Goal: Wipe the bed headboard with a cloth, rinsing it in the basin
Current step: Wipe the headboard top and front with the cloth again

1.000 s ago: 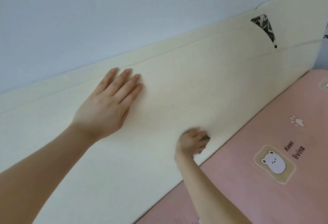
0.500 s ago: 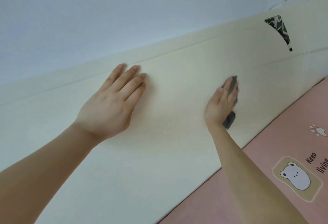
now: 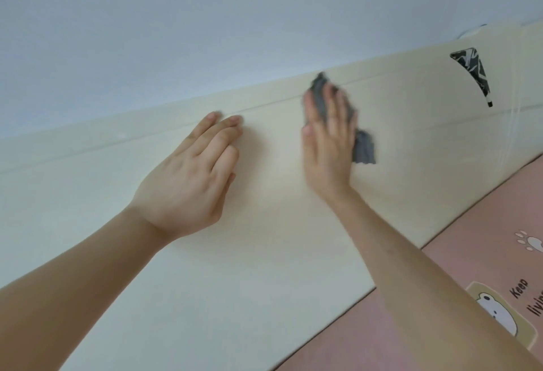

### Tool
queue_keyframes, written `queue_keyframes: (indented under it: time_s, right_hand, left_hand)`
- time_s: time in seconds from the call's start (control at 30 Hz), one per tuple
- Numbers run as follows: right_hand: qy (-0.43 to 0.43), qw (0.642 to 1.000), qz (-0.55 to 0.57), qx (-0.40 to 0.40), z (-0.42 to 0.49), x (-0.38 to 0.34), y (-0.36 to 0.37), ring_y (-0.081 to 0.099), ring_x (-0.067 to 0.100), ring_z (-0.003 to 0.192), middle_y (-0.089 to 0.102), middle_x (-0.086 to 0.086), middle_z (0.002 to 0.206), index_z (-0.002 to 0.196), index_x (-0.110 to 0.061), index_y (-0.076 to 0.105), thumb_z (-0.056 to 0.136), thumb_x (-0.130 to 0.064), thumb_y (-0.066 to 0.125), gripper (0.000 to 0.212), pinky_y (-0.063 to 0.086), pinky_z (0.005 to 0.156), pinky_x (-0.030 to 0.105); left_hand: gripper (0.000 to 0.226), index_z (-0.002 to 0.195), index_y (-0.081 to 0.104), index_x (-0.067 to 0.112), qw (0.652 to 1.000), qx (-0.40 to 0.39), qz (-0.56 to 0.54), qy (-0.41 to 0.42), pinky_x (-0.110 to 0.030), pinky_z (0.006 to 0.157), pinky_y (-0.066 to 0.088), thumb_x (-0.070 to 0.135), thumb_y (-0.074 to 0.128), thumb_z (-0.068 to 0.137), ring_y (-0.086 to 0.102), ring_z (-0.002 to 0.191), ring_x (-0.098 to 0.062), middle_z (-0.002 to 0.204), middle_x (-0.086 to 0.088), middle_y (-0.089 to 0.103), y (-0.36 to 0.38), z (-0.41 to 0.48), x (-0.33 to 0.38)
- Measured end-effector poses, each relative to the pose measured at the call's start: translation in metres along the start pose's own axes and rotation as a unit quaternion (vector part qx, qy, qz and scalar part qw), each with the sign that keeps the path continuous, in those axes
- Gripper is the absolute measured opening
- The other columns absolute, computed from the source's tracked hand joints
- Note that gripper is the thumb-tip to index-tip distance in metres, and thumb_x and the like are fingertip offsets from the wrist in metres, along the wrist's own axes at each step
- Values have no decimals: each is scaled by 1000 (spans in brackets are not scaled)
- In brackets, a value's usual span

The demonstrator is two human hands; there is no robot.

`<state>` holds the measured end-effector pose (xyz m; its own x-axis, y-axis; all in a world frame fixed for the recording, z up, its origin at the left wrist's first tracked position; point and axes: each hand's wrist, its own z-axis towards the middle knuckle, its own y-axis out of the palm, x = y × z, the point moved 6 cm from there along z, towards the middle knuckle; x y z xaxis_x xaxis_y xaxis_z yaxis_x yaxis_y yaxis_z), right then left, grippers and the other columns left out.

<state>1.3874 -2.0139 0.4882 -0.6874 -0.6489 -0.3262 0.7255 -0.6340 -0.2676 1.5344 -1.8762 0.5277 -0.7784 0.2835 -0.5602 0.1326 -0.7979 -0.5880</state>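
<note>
The cream headboard (image 3: 264, 267) runs slantwise across the head view. My left hand (image 3: 191, 176) lies flat on it with straight fingers, bracing near its upper groove. To its right, my right hand (image 3: 329, 150) presses a grey cloth (image 3: 364, 150) flat against the board just below the top edge. The fingers are straight, and the cloth shows above the fingertips and at the hand's right side. No basin is in view.
A pale blue wall (image 3: 205, 32) rises behind the headboard. A pink bed sheet (image 3: 470, 223) with bear and paw prints fills the lower right. A black patterned triangular mark (image 3: 473, 73) sits on the headboard at the upper right.
My right hand has swept the cloth up the headboard, from near the mattress edge to just under the top. My left hand has stayed flat in place.
</note>
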Motion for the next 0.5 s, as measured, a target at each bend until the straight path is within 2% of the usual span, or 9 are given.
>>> queue_keyframes:
  time_s: [0.13, 0.2, 0.27, 0.3, 0.33, 0.37, 0.4, 0.43, 0.5]
  right_hand:
    - [178, 982, 50, 43, -12, 49, 0, 11, 28, 145, 20, 10, 156, 147, -18, 25, 97, -44, 6, 59, 4, 117, 43]
    - [238, 967, 82, 40, -64, 52, 0, 8, 26, 145, 15, 8, 157, 147, -16, 22, 99, -43, 13, 56, 10, 118, 44]
    - [303, 946, 116, -15, -129, 54, -3, 4, 16, 145, 3, -6, 157, 148, -22, 16, 100, -38, 19, 51, 19, 116, 47]
    - [338, 929, 141, -53, -152, 57, -9, 14, 13, 144, -2, -14, 155, 148, -28, 12, 101, -35, 21, 49, 30, 111, 48]
    - [387, 900, 177, -87, -165, 62, -17, 38, 15, 133, 0, -19, 155, 148, -33, 11, 102, -30, 24, 47, 47, 97, 45]
    - [443, 861, 228, -105, -169, 65, -26, 58, 17, 103, 12, -17, 155, 147, -37, 13, 103, -26, 26, 47, 56, 73, 39]
    - [494, 817, 283, -95, -165, 66, -35, 58, 14, 77, 32, -9, 149, 147, -38, 17, 103, -24, 27, 47, 52, 56, 30]
    - [538, 764, 349, -68, -154, 61, -48, 54, 12, 70, 48, 0, 136, 147, -35, 22, 103, -23, 27, 46, 47, 53, 25]
    - [569, 646, 507, -37, -127, 37, -82, 58, 18, 91, 57, 6, 124, 143, -25, 36, 103, -19, 29, 41, 46, 69, 23]
  left_hand:
    - [7, 86, 54, -5, 1000, 5, 14, 6, -53, 111, 28, -2, 49, 82, 45, 125, -42, 119, -32, 54, -2, 1, 2]
    - [7, 86, 55, -5, 1000, 5, 17, 6, -52, 111, 28, -2, 50, 82, 45, 125, -42, 119, -32, 55, -3, 1, 3]
    - [8, 87, 55, -4, 1000, -1, 12, 0, -51, 111, 28, -2, 50, 81, 46, 125, -41, 119, -31, 56, -6, 1, 3]
    - [8, 87, 55, -4, 1000, -6, 6, -4, -50, 111, 28, -2, 50, 82, 46, 125, -41, 120, -30, 56, -7, 1, 2]
    - [8, 88, 55, -4, 1000, -12, -4, -8, -49, 111, 27, -2, 50, 82, 46, 125, -40, 121, -29, 56, -9, 2, 2]
    - [9, 90, 54, -4, 1000, -22, -17, -13, -48, 112, 26, -2, 50, 82, 46, 126, -39, 122, -28, 56, -10, 3, 2]
    - [12, 91, 54, -4, 999, -33, -28, -21, -46, 114, 24, -4, 51, 80, 45, 126, -38, 122, -27, 56, -11, 5, 1]
    - [17, 93, 54, -4, 997, -49, -40, -33, -44, 115, 22, -7, 53, 76, 44, 127, -37, 123, -27, 55, -13, 7, 1]
    - [26, 96, 55, -5, 989, -90, -87, -79, -41, 114, 23, -11, 51, 71, 42, 128, -37, 127, -25, 53, -21, 8, 5]
